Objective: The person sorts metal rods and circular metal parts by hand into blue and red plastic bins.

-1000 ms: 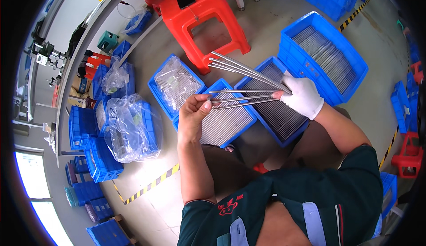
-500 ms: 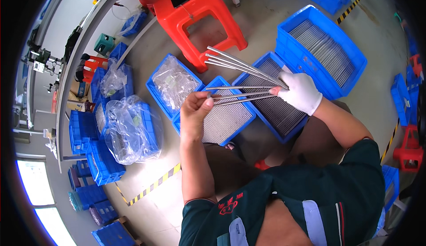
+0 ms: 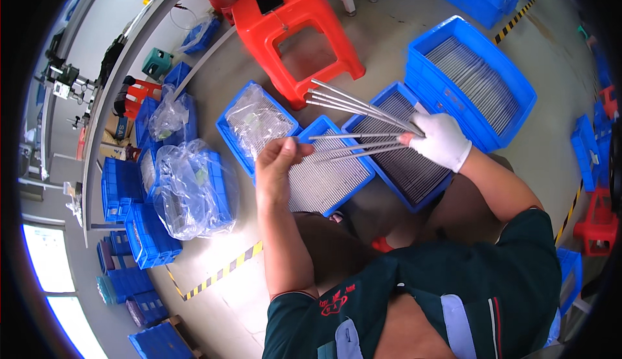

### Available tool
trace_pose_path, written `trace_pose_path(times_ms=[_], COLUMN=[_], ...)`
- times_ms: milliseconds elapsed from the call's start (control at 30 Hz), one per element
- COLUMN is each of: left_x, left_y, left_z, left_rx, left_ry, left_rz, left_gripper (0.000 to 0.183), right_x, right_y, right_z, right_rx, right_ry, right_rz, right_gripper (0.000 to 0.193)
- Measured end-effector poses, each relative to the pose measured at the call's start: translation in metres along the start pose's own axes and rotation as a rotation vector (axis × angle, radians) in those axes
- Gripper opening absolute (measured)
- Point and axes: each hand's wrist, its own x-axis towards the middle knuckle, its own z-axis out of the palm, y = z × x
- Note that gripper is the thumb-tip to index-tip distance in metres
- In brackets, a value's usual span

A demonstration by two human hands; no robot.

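1. In the head view, the right hand (image 3: 440,140), in a white glove with bare fingertips, grips a fan of slim metal rods (image 3: 382,114) by their right-hand ends. The fan splits in two: an upper group slants toward the red stool (image 3: 253,25), while a lower group reaches toward the left hand (image 3: 278,161).
2. The left hand is bare, its fingers curled with the thumb close to them, just beside the free ends of the lower rods. Whether it pinches or touches anything cannot be told.
3. The fan is held above two blue trays. The lower group passes over the upper right edge of the middle tray (image 3: 353,194) and over the left edge of the right tray (image 3: 396,192). Both trays carry rows of similar rods.
4. Beyond the right tray's upper right edge stands a deep blue bin (image 3: 431,87), also filled with rods in rows.
5. By the middle tray's upper left edge lies another blue tray (image 3: 234,146), with clear plastic (image 3: 259,113) over its contents.
6. On the stool's seat, near its back edge, lies a flat black object (image 3: 269,0).
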Motion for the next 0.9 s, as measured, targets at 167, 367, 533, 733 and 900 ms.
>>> trace_pose_path(times_ms=[167, 367, 533, 733, 900], left_x=[-0.001, 0.0, 0.0, 0.003, 0.005], left_y=[-0.001, -0.002, -0.01, 0.003, 0.003], left_z=[0.001, -0.002, 0.015, -0.009, 0.0], left_rx=[-0.107, -0.098, -0.163, 0.111, -0.101], left_ry=[-0.117, -0.141, -0.223, -0.034, -0.019], left_rz=[-0.035, -0.009, -0.049, -0.042, -0.018], left_gripper=[0.026, 0.021, 0.022, 0.021, 0.026], right_x=[-0.001, -0.002, -0.001, 0.0, -0.005], right_y=[-0.015, -0.019, -0.013, -0.006, -0.003], right_z=[0.0, -0.004, 0.004, 0.004, 0.007], right_rx=[0.066, -0.044, 0.027, 0.008, 0.448], right_ry=[0.009, 0.029, -0.003, -0.013, -0.298], right_rz=[-0.03, -0.074, -0.076, -0.076, 0.029], right_gripper=[0.028, 0.031, 0.032, 0.029, 0.026])
